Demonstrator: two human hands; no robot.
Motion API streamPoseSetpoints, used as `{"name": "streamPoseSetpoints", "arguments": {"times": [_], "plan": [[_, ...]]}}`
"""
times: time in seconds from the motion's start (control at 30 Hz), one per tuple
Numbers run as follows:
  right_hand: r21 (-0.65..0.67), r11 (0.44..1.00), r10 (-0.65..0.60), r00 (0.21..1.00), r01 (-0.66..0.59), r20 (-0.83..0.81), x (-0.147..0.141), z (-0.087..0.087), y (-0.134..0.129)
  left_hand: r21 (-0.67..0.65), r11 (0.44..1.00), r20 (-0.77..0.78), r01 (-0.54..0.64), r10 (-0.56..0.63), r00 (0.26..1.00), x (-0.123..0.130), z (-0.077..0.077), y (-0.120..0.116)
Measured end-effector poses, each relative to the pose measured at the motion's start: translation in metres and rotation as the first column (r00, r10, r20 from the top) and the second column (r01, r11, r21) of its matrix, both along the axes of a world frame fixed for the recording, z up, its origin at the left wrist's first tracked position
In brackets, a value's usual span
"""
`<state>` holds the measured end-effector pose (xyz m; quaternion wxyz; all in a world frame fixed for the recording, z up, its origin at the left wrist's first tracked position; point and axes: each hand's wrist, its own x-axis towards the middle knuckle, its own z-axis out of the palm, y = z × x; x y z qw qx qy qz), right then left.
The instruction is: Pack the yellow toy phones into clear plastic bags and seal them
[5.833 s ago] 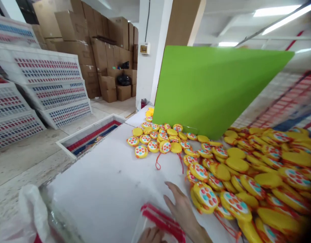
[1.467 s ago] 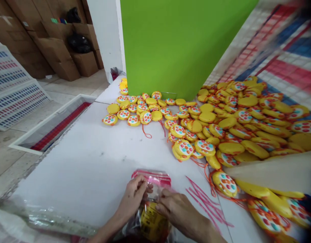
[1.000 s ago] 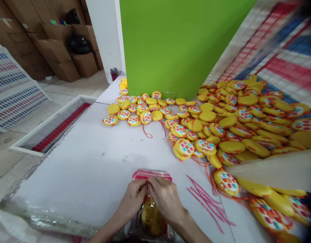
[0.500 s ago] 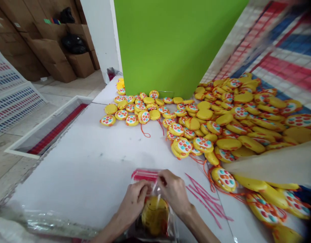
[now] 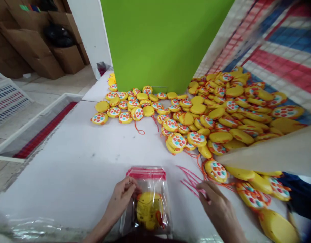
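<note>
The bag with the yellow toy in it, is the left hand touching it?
Touching. The head view shows the left hand with its fingers laid on the left edge of the clear bag, no gap between them.

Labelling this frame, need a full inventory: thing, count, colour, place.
clear bag: one, red strip at top, on the table near edge, holds one yellow toy
bagged toy: one, yellow, inside the clear bag
round toys: a large pile, too many to count, yellow with red, blue and white dots, centre to right
red ties: a loose bunch, on the table right of the bag
table: one, white
green board: one, upright behind the pile
cardboard boxes: several, brown, top left
white crate: one, left on the floor
left hand: on the bag's left edge
right hand: fingertips at the red ties
</note>
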<state>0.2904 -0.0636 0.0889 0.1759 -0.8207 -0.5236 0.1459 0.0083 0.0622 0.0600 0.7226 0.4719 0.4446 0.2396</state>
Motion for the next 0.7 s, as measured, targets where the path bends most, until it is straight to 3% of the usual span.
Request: {"name": "streamPoseSetpoints", "arguments": {"times": [0.07,0.13,0.3,0.47,0.7], "plan": [[0.084,0.993,0.099,0.981,-0.086,-0.164,-0.03,0.005,0.027,0.005,1.0,0.007,-0.005,0.005,1.0,0.0,0.0,-0.001],[0.051,0.989,0.149,0.93,-0.14,-0.337,-0.051,0.004,0.052,0.009,1.0,0.001,-0.019,0.019,1.0,0.0,0.001,-0.002],[0.032,0.969,0.201,0.706,-0.245,-0.679,-0.059,-0.02,0.081,0.032,0.999,-0.037,-0.043,0.044,0.998,0.001,0.0,-0.003],[0.073,0.965,0.219,0.627,-0.251,-0.747,-0.052,-0.033,0.076,0.114,0.993,-0.111,-0.022,0.035,0.993,-0.005,-0.007,-0.002],[0.083,0.973,0.206,0.657,-0.213,-0.725,-0.055,-0.034,0.069,0.08,0.997,-0.091,-0.007,0.014,0.996,-0.008,0.0,0.003]]}}
